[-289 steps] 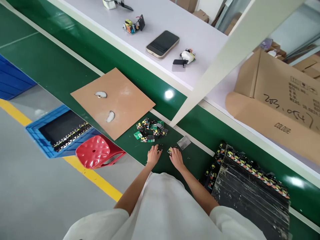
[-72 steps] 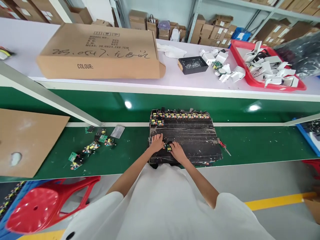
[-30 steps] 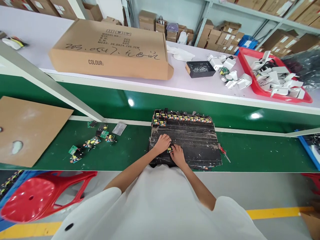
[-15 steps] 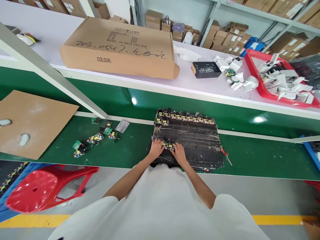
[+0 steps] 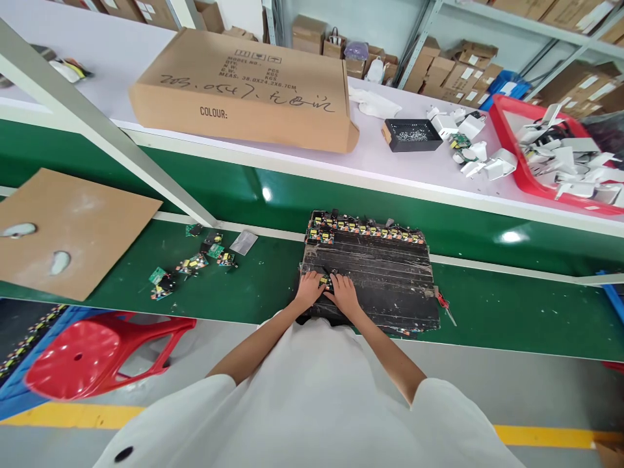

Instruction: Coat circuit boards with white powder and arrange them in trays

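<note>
My left hand (image 5: 309,291) and my right hand (image 5: 344,296) are close together over the front left part of a worn black board (image 5: 385,279). Between them shows a small circuit board (image 5: 325,281) with yellow and dark parts, mostly covered by fingers. Both hands have curled fingers gripping it from either side. A row of similar circuit boards (image 5: 365,229) lines the far edge of the black board, with a short second row at its left end. Red-handled cutters (image 5: 443,302) lie at the right edge.
Loose circuit boards (image 5: 192,263) and a clear bag (image 5: 244,242) lie left on the green bench (image 5: 263,286). A cardboard sheet (image 5: 97,221) is farther left. The shelf above bears a carton (image 5: 273,123), a black tray (image 5: 390,140) and a red bin (image 5: 507,140). A red stool (image 5: 73,357) stands below.
My right hand has moved left, closer to my left hand, and less of the circuit boards between them shows. The whole view has shifted a little.
</note>
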{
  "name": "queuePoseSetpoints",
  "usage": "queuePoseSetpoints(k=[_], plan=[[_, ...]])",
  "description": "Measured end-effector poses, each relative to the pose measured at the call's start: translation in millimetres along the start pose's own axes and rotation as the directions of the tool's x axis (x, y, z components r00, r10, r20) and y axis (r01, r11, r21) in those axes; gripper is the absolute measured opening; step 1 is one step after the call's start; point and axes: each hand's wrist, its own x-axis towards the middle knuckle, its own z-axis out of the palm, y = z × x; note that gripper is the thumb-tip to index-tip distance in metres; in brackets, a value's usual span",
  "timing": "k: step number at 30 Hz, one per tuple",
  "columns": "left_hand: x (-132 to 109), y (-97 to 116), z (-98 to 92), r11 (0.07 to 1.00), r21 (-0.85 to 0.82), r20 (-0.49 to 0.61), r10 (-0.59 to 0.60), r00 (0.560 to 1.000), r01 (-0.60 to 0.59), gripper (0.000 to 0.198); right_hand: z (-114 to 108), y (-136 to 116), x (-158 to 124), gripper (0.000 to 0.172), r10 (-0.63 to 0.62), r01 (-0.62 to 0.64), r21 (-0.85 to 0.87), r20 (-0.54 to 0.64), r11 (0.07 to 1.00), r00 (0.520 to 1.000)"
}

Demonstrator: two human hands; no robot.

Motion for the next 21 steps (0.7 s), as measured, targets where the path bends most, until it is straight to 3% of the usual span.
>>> queuePoseSetpoints(k=[7, 14, 21], plan=[[1, 1, 4.7, 0.998, -0.057, -0.033, -0.026, 0.999, 0.024, 0.026, 11, -7, 3, 0.051, -0.003, 0.003, -0.074, -0.006, 0.997, 1.000], [-2, -4, 6.2, 0.993, -0.116, -0.054, -0.001, 0.999, -0.006, 0.021, 7, 17, 14, 0.036, -0.242, 0.246, -0.063, 0.071, 0.967, 0.968], [-3, -9, 5.7, 0.984, -0.178, -0.065, -0.005, 0.998, -0.006, 0.023, 6, 21, 19, 0.028, -0.308, 0.313, -0.075, 0.068, 0.947, 0.949]])
